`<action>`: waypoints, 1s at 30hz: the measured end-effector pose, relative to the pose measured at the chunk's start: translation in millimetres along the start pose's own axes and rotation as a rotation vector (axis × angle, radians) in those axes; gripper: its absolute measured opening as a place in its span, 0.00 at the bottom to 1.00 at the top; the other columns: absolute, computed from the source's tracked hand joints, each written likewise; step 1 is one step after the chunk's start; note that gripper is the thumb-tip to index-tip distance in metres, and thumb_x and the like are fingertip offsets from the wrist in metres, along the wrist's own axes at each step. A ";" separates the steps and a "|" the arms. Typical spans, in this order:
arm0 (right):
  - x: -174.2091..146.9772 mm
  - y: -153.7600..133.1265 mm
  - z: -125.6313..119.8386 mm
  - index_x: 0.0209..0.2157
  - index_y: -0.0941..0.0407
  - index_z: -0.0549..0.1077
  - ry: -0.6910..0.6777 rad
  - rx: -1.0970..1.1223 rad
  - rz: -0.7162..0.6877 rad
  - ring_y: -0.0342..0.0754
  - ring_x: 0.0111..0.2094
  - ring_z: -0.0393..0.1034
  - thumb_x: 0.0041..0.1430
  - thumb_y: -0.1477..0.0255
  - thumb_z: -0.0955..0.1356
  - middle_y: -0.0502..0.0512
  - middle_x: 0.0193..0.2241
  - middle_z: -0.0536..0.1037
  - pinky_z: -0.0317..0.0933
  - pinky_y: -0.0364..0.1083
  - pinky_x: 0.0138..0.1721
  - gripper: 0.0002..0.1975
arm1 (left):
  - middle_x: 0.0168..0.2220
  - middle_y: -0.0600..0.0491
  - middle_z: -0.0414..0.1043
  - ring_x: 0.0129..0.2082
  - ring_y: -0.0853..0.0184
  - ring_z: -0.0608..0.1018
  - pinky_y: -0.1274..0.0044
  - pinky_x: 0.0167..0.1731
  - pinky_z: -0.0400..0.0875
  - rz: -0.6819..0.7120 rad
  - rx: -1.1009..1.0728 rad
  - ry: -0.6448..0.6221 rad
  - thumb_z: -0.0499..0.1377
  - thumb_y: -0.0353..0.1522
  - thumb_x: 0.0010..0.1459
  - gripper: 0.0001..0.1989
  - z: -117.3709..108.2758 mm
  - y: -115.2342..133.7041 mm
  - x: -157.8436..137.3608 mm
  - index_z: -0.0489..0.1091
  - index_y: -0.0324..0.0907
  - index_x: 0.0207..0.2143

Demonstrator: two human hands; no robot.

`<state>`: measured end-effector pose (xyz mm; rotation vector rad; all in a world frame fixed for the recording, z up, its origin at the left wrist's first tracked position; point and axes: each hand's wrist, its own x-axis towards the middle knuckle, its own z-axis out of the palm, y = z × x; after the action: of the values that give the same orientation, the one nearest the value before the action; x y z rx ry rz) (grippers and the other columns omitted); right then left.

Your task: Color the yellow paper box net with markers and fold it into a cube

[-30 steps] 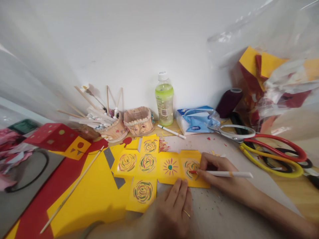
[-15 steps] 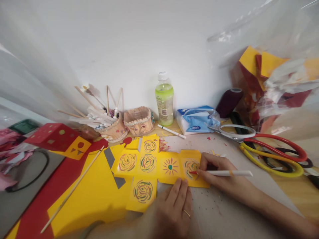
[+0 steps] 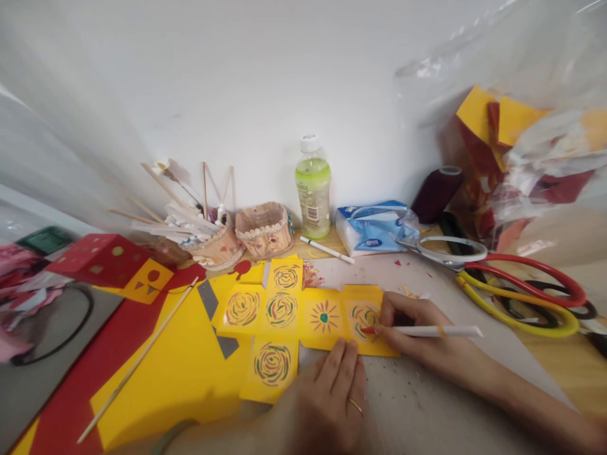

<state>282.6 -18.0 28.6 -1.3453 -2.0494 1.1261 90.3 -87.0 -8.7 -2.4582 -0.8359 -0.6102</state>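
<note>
A yellow paper box net [image 3: 324, 341] lies flat, its panels bearing colourful swirls and one sunburst with a green centre. My right hand [image 3: 412, 319] grips a white marker [image 3: 439, 330], its red tip at the swirl on the rightmost panel. Fingers stretched out, my left hand [image 3: 334, 392] presses on the lower edge of the net, below the sunburst panel. A ring is on one of its fingers. Under the net are larger yellow paper [image 3: 184, 360] and a grey board [image 3: 417, 392].
Behind stand a basket of pens and sticks [image 3: 213, 243], an empty-looking basket [image 3: 265, 230], a green drink bottle [image 3: 313, 189] and tissues [image 3: 374, 227]. Scissors [image 3: 516, 278] lie right. A wooden stick [image 3: 137, 360] and red dotted box [image 3: 97, 259] are left; another marker [image 3: 327, 250] lies behind.
Almost nothing differs. The marker's tip and my right hand have shifted very slightly at the rightmost swirl; my left hand stays in place.
</note>
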 end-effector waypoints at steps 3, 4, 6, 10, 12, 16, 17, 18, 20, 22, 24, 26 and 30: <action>0.7 0.7 0.1 0.20 0.54 0.56 -0.014 -0.011 0.002 0.43 0.21 0.55 0.51 0.69 0.62 0.47 0.18 0.63 0.49 0.43 0.22 0.11 | 0.43 0.41 0.74 0.44 0.59 0.75 0.75 0.36 0.72 -0.001 -0.003 -0.001 0.48 0.29 0.59 0.15 0.2 0.1 -1.0 0.70 0.29 0.41; 0.9 1.1 0.1 0.20 0.54 0.55 -0.016 -0.014 0.001 0.43 0.21 0.54 0.50 0.70 0.62 0.47 0.18 0.62 0.49 0.43 0.22 0.10 | 0.43 0.41 0.73 0.45 0.59 0.75 0.75 0.37 0.72 0.005 0.000 -0.009 0.48 0.29 0.59 0.15 0.3 0.2 -1.3 0.70 0.29 0.41; 1.0 1.8 0.0 0.20 0.54 0.56 -0.018 -0.010 0.003 0.43 0.22 0.54 0.50 0.70 0.62 0.47 0.19 0.62 0.49 0.43 0.22 0.10 | 0.44 0.40 0.73 0.45 0.58 0.75 0.74 0.37 0.72 0.018 0.011 -0.023 0.48 0.29 0.59 0.15 0.6 0.4 -1.7 0.70 0.29 0.42; 0.0 2.1 -0.6 0.19 0.54 0.55 -0.027 0.008 0.002 0.43 0.22 0.53 0.50 0.68 0.62 0.47 0.18 0.61 0.48 0.43 0.22 0.11 | 0.43 0.42 0.74 0.44 0.59 0.75 0.75 0.36 0.72 0.001 -0.001 -0.006 0.49 0.29 0.59 0.15 0.9 1.0 -1.3 0.70 0.30 0.41; -0.7 1.8 -0.9 0.19 0.54 0.54 -0.028 0.010 -0.001 0.43 0.21 0.53 0.50 0.69 0.62 0.47 0.18 0.60 0.48 0.43 0.22 0.11 | 0.43 0.42 0.74 0.44 0.59 0.75 0.75 0.36 0.72 -0.006 -0.007 -0.001 0.49 0.29 0.59 0.15 0.4 0.8 -0.5 0.71 0.30 0.41; -0.8 1.6 -1.1 0.19 0.54 0.55 -0.025 0.007 0.005 0.43 0.21 0.53 0.49 0.70 0.62 0.46 0.18 0.60 0.47 0.43 0.22 0.10 | 0.42 0.42 0.74 0.43 0.59 0.76 0.75 0.35 0.72 -0.007 -0.007 -0.003 0.48 0.29 0.59 0.15 -0.6 0.3 0.9 0.71 0.30 0.40; -0.6 1.6 -1.2 0.19 0.54 0.54 -0.028 0.005 0.004 0.42 0.21 0.52 0.49 0.70 0.62 0.46 0.18 0.60 0.47 0.43 0.22 0.11 | 0.42 0.42 0.74 0.43 0.59 0.76 0.75 0.34 0.72 -0.005 -0.005 -0.002 0.48 0.29 0.59 0.15 -0.5 0.4 0.9 0.71 0.30 0.40; -0.4 1.6 -1.3 0.19 0.54 0.54 -0.030 0.004 0.002 0.42 0.21 0.52 0.49 0.70 0.62 0.46 0.18 0.60 0.47 0.43 0.22 0.11 | 0.42 0.42 0.74 0.43 0.59 0.76 0.75 0.34 0.72 -0.005 0.000 0.002 0.48 0.29 0.59 0.15 -0.3 0.5 0.9 0.71 0.30 0.40; -0.1 1.4 -1.5 0.19 0.54 0.54 -0.028 0.010 -0.005 0.43 0.22 0.53 0.49 0.70 0.62 0.46 0.18 0.60 0.47 0.43 0.22 0.11 | 0.43 0.41 0.74 0.44 0.59 0.75 0.75 0.35 0.72 -0.006 0.009 0.009 0.48 0.29 0.59 0.15 0.5 0.8 0.5 0.71 0.29 0.40; 0.0 1.1 -1.4 0.19 0.54 0.54 -0.023 0.014 -0.006 0.43 0.21 0.53 0.49 0.70 0.62 0.46 0.18 0.60 0.47 0.43 0.22 0.11 | 0.43 0.41 0.73 0.44 0.59 0.75 0.75 0.36 0.72 -0.005 0.011 0.009 0.48 0.29 0.59 0.15 1.0 1.1 0.0 0.71 0.29 0.41; 0.0 1.0 -1.4 0.18 0.54 0.54 -0.020 0.013 -0.001 0.43 0.21 0.52 0.49 0.70 0.63 0.46 0.17 0.60 0.47 0.43 0.22 0.12 | 0.43 0.42 0.74 0.44 0.59 0.75 0.75 0.36 0.72 -0.008 0.006 0.005 0.48 0.29 0.59 0.15 1.0 1.1 -0.5 0.71 0.30 0.41; 0.2 1.7 -2.0 0.18 0.54 0.53 -0.003 0.027 0.005 0.42 0.21 0.52 0.48 0.71 0.63 0.46 0.17 0.59 0.46 0.43 0.21 0.12 | 0.43 0.43 0.74 0.44 0.59 0.75 0.75 0.36 0.72 -0.001 0.002 -0.004 0.49 0.29 0.59 0.15 0.7 0.9 -0.9 0.71 0.30 0.41; 3.0 6.3 -7.4 0.18 0.54 0.53 0.099 0.112 0.026 0.42 0.21 0.50 0.49 0.70 0.63 0.44 0.17 0.57 0.45 0.42 0.21 0.12 | 0.43 0.42 0.74 0.45 0.59 0.75 0.76 0.36 0.72 -0.005 -0.005 0.003 0.49 0.29 0.58 0.14 0.5 0.4 -0.8 0.71 0.30 0.41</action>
<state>290.1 -11.1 27.6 -1.3491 -1.8760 1.1446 90.2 -87.3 -9.6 -2.4598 -0.8408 -0.6177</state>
